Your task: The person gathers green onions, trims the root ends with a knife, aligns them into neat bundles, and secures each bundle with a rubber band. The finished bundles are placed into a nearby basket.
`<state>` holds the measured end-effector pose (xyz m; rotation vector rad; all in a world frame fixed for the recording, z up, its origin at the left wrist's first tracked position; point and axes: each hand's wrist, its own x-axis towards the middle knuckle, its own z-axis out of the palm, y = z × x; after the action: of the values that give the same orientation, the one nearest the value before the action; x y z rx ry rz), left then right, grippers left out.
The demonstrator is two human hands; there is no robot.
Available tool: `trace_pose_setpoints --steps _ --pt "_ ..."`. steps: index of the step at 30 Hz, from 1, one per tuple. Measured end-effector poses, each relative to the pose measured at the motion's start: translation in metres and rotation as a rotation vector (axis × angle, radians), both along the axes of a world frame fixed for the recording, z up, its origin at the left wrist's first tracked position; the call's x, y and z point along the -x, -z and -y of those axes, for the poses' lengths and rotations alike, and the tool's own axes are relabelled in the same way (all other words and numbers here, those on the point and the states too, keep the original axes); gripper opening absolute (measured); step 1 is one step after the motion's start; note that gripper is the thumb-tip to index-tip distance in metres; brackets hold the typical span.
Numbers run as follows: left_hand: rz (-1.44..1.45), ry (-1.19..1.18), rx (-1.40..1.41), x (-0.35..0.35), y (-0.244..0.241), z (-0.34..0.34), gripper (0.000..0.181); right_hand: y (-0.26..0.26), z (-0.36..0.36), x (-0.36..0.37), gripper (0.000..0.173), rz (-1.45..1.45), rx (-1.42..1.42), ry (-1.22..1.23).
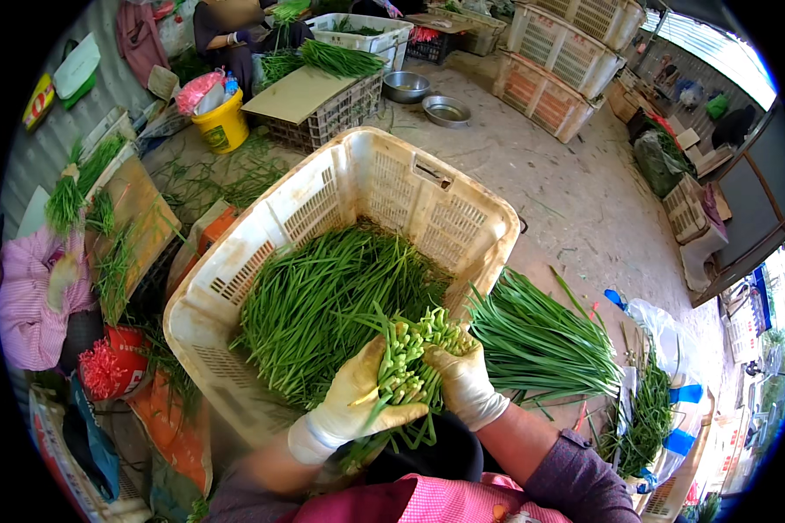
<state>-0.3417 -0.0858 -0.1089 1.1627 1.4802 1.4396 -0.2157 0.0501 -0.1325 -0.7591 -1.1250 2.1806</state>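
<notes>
My left hand (350, 392), in a stained white glove, is wrapped around a thick bunch of garlic chives (399, 366) with the pale cut ends facing up. My right hand (463, 379), gloved too, grips the same bunch from the other side, its thumb pressed among the stem ends. Most of the bunch's leaves are hidden beneath the hands. Under and beyond the hands stands a dirty white plastic crate (360, 147) with slotted walls. A heap of loose green chives (327, 294) lies inside it.
Right of the crate, a large sheaf of chives (543, 337) lies spread out. A plastic bag (674, 346) and leaf scraps sit farther right. Ahead are a yellow bucket (221, 127), metal bowls (446, 111) and stacked crates (556, 65). A board (134, 229) leans at left; another person (235, 39) sits behind.
</notes>
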Motion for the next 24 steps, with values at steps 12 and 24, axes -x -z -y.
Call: trace_pose_setpoints --steps 12,24 --pt "0.197 -0.480 0.272 0.086 0.043 0.015 0.036 -0.036 -0.006 -0.012 0.037 -0.043 -0.005 0.016" --pt "0.199 -0.758 0.363 0.168 0.233 0.011 0.027 -0.159 -0.071 -0.096 0.035 -0.385 -0.198 0.318"
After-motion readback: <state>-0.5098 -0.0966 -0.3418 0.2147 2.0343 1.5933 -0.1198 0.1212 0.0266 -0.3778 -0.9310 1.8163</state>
